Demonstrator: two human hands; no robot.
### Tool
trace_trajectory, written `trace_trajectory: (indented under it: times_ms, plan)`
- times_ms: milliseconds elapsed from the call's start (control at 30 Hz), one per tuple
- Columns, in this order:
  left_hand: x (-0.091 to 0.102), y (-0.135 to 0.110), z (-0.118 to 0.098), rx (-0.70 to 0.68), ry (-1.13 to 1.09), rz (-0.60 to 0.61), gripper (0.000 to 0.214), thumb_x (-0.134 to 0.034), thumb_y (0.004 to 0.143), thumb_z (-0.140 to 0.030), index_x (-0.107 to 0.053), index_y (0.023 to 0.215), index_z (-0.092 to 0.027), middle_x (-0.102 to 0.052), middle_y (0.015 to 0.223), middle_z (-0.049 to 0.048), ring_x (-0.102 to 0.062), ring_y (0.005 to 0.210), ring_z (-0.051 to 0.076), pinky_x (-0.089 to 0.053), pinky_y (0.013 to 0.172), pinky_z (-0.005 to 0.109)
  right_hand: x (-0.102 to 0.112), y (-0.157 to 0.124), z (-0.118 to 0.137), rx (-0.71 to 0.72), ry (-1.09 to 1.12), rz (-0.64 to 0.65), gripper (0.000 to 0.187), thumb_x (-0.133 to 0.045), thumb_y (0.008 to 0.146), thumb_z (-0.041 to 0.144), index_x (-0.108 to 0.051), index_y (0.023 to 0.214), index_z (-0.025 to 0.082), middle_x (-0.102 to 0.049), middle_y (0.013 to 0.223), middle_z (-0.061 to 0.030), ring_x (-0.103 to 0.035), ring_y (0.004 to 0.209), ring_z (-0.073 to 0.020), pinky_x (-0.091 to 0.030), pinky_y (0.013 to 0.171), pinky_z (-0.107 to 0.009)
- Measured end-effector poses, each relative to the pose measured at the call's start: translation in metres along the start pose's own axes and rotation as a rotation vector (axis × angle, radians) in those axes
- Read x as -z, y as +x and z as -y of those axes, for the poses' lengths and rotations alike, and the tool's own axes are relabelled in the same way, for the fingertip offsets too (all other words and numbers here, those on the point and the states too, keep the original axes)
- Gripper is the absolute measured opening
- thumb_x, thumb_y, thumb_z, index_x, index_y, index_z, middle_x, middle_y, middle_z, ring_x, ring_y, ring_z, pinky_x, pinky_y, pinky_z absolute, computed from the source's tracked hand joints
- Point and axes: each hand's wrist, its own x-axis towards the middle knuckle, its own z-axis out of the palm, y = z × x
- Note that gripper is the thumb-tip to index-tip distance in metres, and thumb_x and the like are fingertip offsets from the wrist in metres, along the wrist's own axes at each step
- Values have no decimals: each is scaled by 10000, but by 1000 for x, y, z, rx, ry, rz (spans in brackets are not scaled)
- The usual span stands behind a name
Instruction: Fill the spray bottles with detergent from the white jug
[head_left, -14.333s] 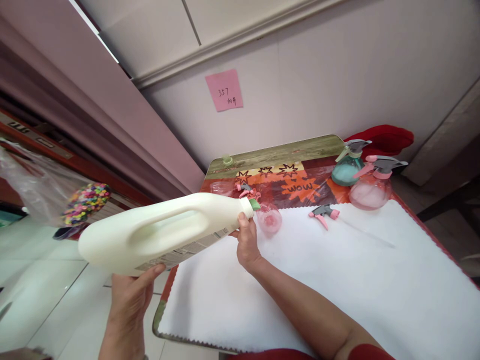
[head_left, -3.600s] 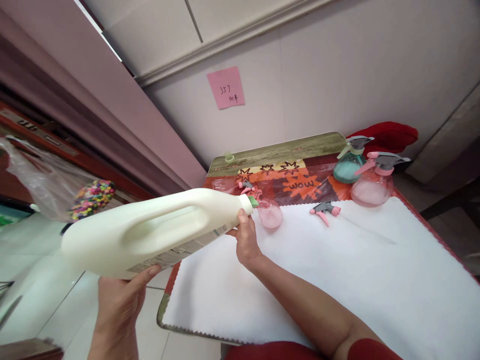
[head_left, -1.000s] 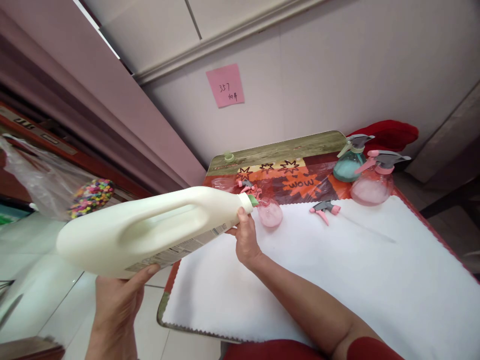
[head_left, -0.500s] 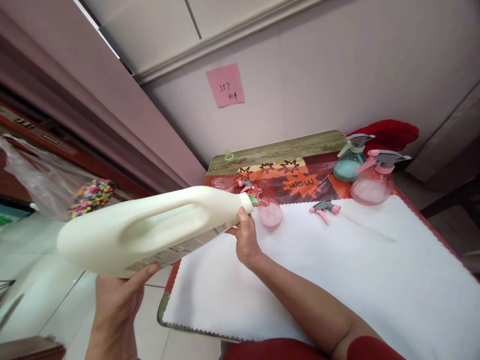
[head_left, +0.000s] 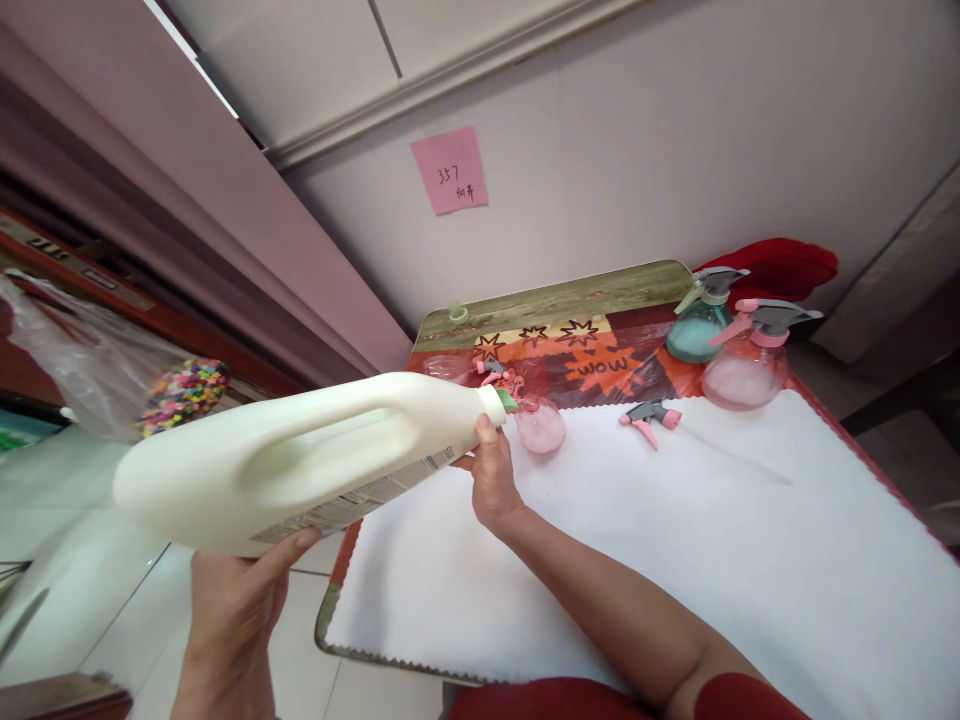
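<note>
A large cream detergent jug (head_left: 315, 440) lies tilted on its side in the air, its green spout (head_left: 507, 400) pointing right over the mouth of a pink spray bottle (head_left: 541, 428). That bottle stands without its top on the white mat, with pale contents inside. My left hand (head_left: 244, 590) is closed under the jug's base end, thumb along the label. Around the neck grips my right hand (head_left: 493, 475), some of its fingers hidden behind. A grey and pink spray trigger (head_left: 651, 420) with a clear tube lies on the mat to the right.
A green spray bottle (head_left: 699, 325) and another pink spray bottle (head_left: 746, 365) stand at the table's right. A green cap (head_left: 457, 314) sits at the back edge. Behind the jug's neck lies another spray trigger (head_left: 493, 370). The wall borders the table's far side.
</note>
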Motion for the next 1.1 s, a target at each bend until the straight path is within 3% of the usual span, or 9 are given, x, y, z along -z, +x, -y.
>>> trace_trajectory:
  times_ms: [167, 467, 1100]
  plan:
    - [-3, 0, -2, 5, 6, 9, 730, -933, 422, -113, -734, 1121, -180, -774, 1046, 74, -718, 935, 234, -603, 841, 309, 0, 0, 2, 4, -1, 1, 601, -535, 885, 642, -569, 1296, 205, -675, 1244, -104, -667, 1028, -239, -610, 762, -350]
    - [-2, 1, 2, -51, -32, 50, 721, -914, 480, -78, -725, 1169, -177, -775, 1043, 50, -714, 913, 168, -588, 851, 236, 0, 0, 1, 7, 8, 2, 610, -546, 875, 648, -571, 1294, 205, -679, 1232, -101, -666, 1024, -242, -614, 762, -357]
    - [-2, 2, 2, -77, -7, 71, 699, -907, 501, -81, -724, 1172, -150, -778, 1000, 61, -701, 942, 172, -584, 881, 252, 1, 1, 0, 3, 6, -5, 601, -534, 881, 644, -584, 1286, 202, -676, 1237, -102, -660, 1025, -243, -613, 775, -366]
